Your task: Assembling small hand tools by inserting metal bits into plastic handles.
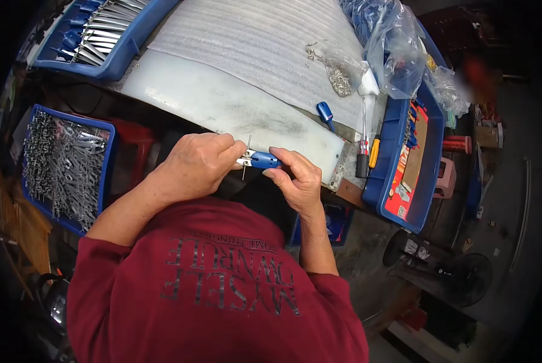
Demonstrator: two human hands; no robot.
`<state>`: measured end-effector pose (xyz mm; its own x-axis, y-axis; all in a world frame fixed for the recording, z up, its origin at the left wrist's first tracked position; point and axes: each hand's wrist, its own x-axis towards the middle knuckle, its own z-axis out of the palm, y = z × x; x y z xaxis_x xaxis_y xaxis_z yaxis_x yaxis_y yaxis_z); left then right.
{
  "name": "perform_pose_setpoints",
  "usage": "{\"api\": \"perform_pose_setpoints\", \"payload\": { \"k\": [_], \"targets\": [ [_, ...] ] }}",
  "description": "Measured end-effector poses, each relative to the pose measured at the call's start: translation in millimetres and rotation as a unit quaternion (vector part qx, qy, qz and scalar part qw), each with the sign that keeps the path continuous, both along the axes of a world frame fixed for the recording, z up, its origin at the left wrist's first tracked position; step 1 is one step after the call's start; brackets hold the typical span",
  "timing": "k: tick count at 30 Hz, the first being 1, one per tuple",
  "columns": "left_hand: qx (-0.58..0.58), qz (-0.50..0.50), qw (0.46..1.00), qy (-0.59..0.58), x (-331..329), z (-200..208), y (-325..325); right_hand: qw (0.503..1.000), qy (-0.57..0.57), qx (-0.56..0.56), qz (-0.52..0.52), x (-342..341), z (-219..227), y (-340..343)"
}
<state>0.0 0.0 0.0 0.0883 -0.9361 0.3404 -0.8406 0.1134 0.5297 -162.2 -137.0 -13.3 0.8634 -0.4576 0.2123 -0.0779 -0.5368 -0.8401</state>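
Note:
Between my two hands, just off the near edge of the bench, is a small blue-handled metal piece (264,160). Its bright metal end points left, and a thin metal rod (247,156) stands crosswise there. My left hand (201,162) is closed, its fingers pinching at the metal end; they partly hide what they grip. With thumb and fingers, my right hand (298,180) grips the blue handle at its right end. A similar blue handle (325,111) with a thin tip lies on the bench beyond my right hand.
A blue tray (117,60) of blue-handled metal pieces stands far left; a blue bin (109,163) of metal parts sits below. Small metal pins (340,81), a screwdriver (363,145) and a yellow-handled tool (374,152) lie right, beside a blue crate (380,181) and plastic bags (398,54).

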Motion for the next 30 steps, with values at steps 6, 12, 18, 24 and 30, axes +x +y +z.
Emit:
{"api": "perform_pose_setpoints", "payload": {
  "k": [6, 12, 18, 24, 30],
  "targets": [
    [0.011, -0.002, 1.0, -0.009, -0.6, 2.8, -0.5, 1.0, -0.007, -0.02, 0.005, -2.6, -3.2, -1.6],
    [0.013, -0.011, 1.0, -0.008, -0.2, 2.2, 0.0, 0.999, -0.017, -0.03, 0.013, -3.5, -3.5, -3.1],
    [0.002, -0.016, 0.999, -0.031, -0.2, 1.9, 0.2, 0.999, -0.018, -0.041, 0.02, -4.6, -3.7, -3.6],
    [-0.022, -0.019, 0.998, -0.055, -0.1, -1.1, 0.5, 0.999, -0.027, -0.018, 0.021, -5.5, -3.8, -3.4],
    [-0.031, -0.016, 0.998, -0.056, 1.0, -4.1, -1.7, 1.0, -0.017, -0.019, 0.019, -4.3, -3.6, -5.0]
  ]
}}
